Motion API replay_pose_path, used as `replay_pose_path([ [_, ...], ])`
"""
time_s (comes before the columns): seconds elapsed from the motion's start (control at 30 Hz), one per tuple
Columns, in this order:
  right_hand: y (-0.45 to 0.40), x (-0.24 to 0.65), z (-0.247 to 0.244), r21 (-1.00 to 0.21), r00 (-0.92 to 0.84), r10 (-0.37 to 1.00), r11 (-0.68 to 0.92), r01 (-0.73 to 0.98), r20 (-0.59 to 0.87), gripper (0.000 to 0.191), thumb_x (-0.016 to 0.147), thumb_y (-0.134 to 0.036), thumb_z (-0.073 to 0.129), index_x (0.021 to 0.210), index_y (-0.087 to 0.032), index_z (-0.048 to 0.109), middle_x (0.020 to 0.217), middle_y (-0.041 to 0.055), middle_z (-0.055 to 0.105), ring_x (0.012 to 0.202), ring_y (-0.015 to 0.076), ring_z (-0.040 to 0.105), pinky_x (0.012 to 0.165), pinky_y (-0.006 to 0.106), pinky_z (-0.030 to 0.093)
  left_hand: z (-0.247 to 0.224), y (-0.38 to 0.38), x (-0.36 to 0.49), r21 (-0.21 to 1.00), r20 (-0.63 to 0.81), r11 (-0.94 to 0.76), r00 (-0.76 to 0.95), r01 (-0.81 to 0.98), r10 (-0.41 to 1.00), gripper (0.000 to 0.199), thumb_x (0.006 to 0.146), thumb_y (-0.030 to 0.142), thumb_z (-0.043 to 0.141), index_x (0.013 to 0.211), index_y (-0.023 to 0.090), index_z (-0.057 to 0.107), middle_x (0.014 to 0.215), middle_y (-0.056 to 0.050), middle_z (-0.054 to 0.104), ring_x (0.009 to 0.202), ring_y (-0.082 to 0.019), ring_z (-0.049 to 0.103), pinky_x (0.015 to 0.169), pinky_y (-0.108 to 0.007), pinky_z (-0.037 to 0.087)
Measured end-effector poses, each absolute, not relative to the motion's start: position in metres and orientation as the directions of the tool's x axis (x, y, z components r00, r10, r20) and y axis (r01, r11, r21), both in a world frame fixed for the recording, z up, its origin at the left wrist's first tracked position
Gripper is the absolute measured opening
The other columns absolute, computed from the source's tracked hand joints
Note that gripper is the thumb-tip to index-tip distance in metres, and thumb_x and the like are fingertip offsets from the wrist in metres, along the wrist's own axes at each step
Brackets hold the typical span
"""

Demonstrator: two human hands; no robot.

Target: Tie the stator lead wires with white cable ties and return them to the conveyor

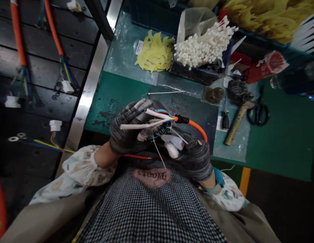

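Note:
My left hand [129, 126], in a dark grey knit glove, wraps round a ring-shaped wound part [160, 130] with teal and green windings, like a motor stator. White sleeved leads [135, 127] stick out of it to the left, across the glove. From its right side an orange cable [197, 127] with a black collar curves away. Thin white cable ties [159, 153] hang off the part, their tails pointing down and right. My right hand [196, 157], also gloved, is closed close beside it. White rounded pieces [173, 146] show at its fingertips; what it grips is unclear.
A loose cable tie [167, 92] lies on the green bench [281, 145]. Behind are yellow strips [155, 52] and a box of white ties [202, 47]. Hammer [238, 123], screwdriver [225, 116] and scissors [259, 111] lie right. Orange cables [54, 30] hang over the dark slatted conveyor [78, 54].

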State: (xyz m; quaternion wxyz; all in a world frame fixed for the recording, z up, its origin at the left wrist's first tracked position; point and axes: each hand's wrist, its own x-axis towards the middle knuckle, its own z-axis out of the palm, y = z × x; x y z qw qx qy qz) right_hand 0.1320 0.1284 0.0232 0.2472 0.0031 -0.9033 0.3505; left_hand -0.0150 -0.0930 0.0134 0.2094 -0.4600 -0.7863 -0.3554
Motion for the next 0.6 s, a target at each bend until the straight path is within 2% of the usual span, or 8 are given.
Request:
replay_pose_path([
  [0.07,0.134,0.131,0.026,-0.577,-0.86,0.178,0.802,-0.155,0.478,0.028,0.105,-0.044,0.079,0.13,-0.032,0.083,0.116,0.0081,0.088,0.099,0.033,0.086,0.089,0.054,0.076,0.025,-0.084,-0.018,0.33,0.618,0.365,-0.491,0.871,0.614,0.047,0.122,0.042,0.052,0.164,0.021,0.06,0.157,-0.016,0.078,0.154,-0.028,0.071,0.131,-0.044,0.057],
  [0.17,0.141,0.129,0.03,-0.451,-0.841,0.16,0.886,-0.109,0.517,0.021,0.105,-0.05,0.08,0.113,-0.031,0.084,0.089,0.0047,0.083,0.076,0.0262,0.08,0.076,0.043,0.074,0.039,-0.069,-0.026,0.291,0.542,0.385,-0.482,0.876,0.688,0.043,0.122,0.037,0.055,0.155,0.013,0.066,0.158,-0.019,0.076,0.153,-0.03,0.071,0.13,-0.043,0.057],
  [0.23,0.145,0.128,0.033,-0.415,-0.833,0.162,0.906,-0.086,0.528,0.024,0.105,-0.052,0.079,0.109,-0.029,0.083,0.083,0.0052,0.081,0.072,0.0254,0.077,0.072,0.042,0.073,0.046,-0.061,-0.031,0.276,0.506,0.402,-0.487,0.873,0.712,0.045,0.122,0.038,0.054,0.153,0.009,0.069,0.157,-0.02,0.077,0.149,-0.031,0.074,0.128,-0.042,0.058],
  [0.37,0.157,0.124,0.039,-0.472,-0.858,0.137,0.871,-0.133,0.496,0.02,0.106,-0.044,0.079,0.121,-0.031,0.084,0.104,0.0072,0.087,0.087,0.0267,0.082,0.082,0.041,0.074,0.057,-0.044,-0.04,0.26,0.437,0.426,-0.499,0.867,0.749,0.056,0.125,0.046,0.042,0.151,0.007,0.073,0.149,-0.021,0.08,0.136,-0.033,0.08,0.114,-0.044,0.064],
  [0.43,0.163,0.12,0.039,-0.421,-0.84,0.126,0.898,-0.13,0.528,0.025,0.106,-0.042,0.081,0.129,-0.031,0.084,0.112,0.0068,0.088,0.091,0.0262,0.084,0.084,0.039,0.074,0.063,-0.034,-0.043,0.259,0.379,0.442,-0.511,0.859,0.772,0.064,0.126,0.051,0.033,0.146,0.008,0.077,0.143,-0.021,0.083,0.125,-0.035,0.083,0.105,-0.046,0.066],
  [0.53,0.167,0.113,0.036,-0.313,-0.807,0.121,0.946,-0.082,0.578,0.029,0.107,-0.045,0.08,0.132,-0.029,0.083,0.111,0.0076,0.089,0.091,0.0275,0.085,0.082,0.04,0.073,0.071,-0.02,-0.048,0.242,0.302,0.489,-0.544,0.838,0.783,0.069,0.125,0.053,0.028,0.138,0.01,0.081,0.127,-0.019,0.086,0.107,-0.033,0.084,0.092,-0.044,0.065],
  [0.6,0.167,0.108,0.033,-0.311,-0.824,0.113,0.947,-0.08,0.555,0.03,0.109,-0.047,0.077,0.133,-0.029,0.083,0.113,0.0086,0.089,0.099,0.0302,0.087,0.084,0.042,0.074,0.073,-0.012,-0.052,0.196,0.282,0.523,-0.558,0.83,0.78,0.069,0.125,0.052,0.027,0.133,0.013,0.083,0.117,-0.016,0.087,0.098,-0.031,0.083,0.082,-0.041,0.061],
])
